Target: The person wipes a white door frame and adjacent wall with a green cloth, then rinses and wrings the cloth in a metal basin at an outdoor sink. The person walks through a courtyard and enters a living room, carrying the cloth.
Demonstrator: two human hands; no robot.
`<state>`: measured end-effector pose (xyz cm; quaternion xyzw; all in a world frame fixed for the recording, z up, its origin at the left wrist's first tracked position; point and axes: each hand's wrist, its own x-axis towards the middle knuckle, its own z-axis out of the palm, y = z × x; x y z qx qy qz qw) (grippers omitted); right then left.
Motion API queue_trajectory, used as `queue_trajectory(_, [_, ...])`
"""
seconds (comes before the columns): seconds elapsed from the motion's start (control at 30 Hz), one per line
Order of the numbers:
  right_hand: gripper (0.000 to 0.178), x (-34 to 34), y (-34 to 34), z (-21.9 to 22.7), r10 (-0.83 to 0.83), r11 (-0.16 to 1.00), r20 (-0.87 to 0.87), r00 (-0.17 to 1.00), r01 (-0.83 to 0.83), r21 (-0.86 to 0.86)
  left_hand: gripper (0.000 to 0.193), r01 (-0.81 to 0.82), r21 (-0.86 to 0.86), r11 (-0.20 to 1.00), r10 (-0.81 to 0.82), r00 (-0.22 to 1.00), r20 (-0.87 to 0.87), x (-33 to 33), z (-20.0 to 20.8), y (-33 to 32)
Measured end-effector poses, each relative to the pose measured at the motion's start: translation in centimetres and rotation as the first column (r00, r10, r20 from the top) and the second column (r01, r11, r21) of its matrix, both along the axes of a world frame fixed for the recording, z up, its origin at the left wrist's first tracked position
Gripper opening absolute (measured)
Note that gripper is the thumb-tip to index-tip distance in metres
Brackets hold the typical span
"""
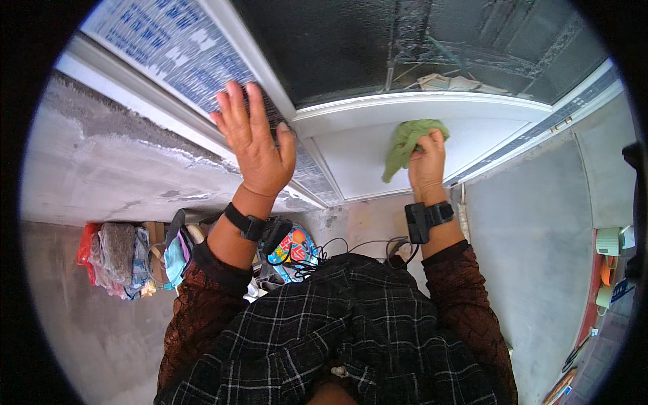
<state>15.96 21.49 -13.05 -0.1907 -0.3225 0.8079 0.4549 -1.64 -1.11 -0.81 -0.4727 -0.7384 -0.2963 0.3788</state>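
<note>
Left side: rows of blue print ran across the white film (179,50), broken by pale patches and too small to read.
Right side: blue marks lined the narrow strip (574,106) beside the door (358,152), equally unreadable.
Near left: the multicoloured item (295,244) bore bold printed shapes, no word legible.

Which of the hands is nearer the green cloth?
Right. The right hand holds the green cloth in front of the white panel; the left hand is left of the cloth, apart from it, fingers extended.
</note>
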Motion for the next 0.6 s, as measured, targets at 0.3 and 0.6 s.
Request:
queue_trajectory(0.3, [0.025,-6.5,-9.7,-0.9,0.224,0.964,0.092,0.970,-0.234,0.129,0.073,0.010,-0.023,1.000,-0.010,1.000,-0.007,-0.3,-0.1,-0.2])
queue_trajectory(0.6, [0.038,-8.8,-14.1,0.0,0.117,0.801,0.414,0.903,-0.332,0.498,0.074,0.032,0.052,0.998,-0.033,0.999,0.021,-0.5,-0.5,0.1])
